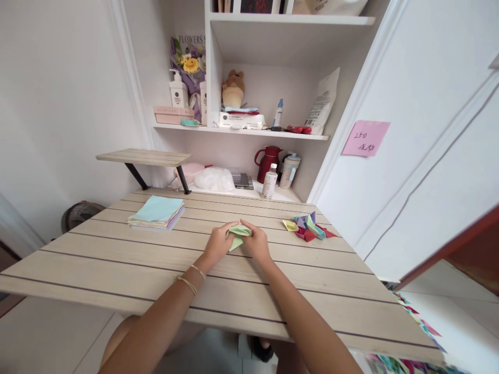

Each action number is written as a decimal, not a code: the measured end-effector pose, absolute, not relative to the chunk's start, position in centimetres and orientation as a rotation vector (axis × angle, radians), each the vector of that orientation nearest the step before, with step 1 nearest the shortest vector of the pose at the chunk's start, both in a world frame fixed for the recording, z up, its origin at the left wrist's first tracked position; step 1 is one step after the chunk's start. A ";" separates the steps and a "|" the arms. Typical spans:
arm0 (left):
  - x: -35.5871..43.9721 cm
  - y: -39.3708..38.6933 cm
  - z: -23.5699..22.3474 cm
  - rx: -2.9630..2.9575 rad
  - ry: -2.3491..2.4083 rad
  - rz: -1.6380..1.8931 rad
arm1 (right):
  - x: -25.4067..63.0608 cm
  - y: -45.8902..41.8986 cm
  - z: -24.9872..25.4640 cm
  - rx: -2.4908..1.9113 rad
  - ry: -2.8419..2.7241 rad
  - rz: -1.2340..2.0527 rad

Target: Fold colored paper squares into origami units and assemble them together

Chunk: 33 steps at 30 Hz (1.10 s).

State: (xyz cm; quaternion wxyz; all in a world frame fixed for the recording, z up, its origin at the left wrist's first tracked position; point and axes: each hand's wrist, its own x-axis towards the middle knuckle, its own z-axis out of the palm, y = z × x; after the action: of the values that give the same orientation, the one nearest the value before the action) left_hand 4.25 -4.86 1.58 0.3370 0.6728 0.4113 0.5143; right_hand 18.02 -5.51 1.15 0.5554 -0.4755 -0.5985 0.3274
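Pinching a partly folded piece of green paper (239,231) from both sides, left hand (217,244) and right hand (258,243) close together over the middle of the slatted table (241,301). Probably very light, soft enough to crease, easy to crush or tear (thin sheet, by the look). Best held lightly by the folded side edges. Off to the right, colourful folded shapes (311,226); leftward, a paper stack (158,209).
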 end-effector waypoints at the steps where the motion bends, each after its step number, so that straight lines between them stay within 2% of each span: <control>1: 4.3 -4.7 1.6 1.747 1.013 1.327 | 18.4 -5.3 1.1 -1.100 -1.374 0.833; 6: 4.1 -3.8 1.4 1.601 0.880 1.303 | 19.7 -4.4 1.2 -0.958 -1.228 1.067; 13: 3.7 -3.3 1.6 1.388 0.901 1.337 | 20.4 -5.1 2.9 -0.796 -1.344 1.315; 22: 3.4 -3.5 1.9 1.348 0.839 1.206 | 22.2 -4.7 3.0 -0.870 -1.418 1.230; 33: 2.7 -3.5 2.4 1.261 0.829 1.188 | 22.8 -5.2 3.7 -0.845 -1.415 1.392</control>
State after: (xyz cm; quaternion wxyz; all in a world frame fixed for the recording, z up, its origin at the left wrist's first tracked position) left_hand 2.66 -3.47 2.35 0.5734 0.5379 0.3537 0.5067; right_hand 22.79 -5.16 3.73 0.4725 -0.3452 -0.5782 0.5686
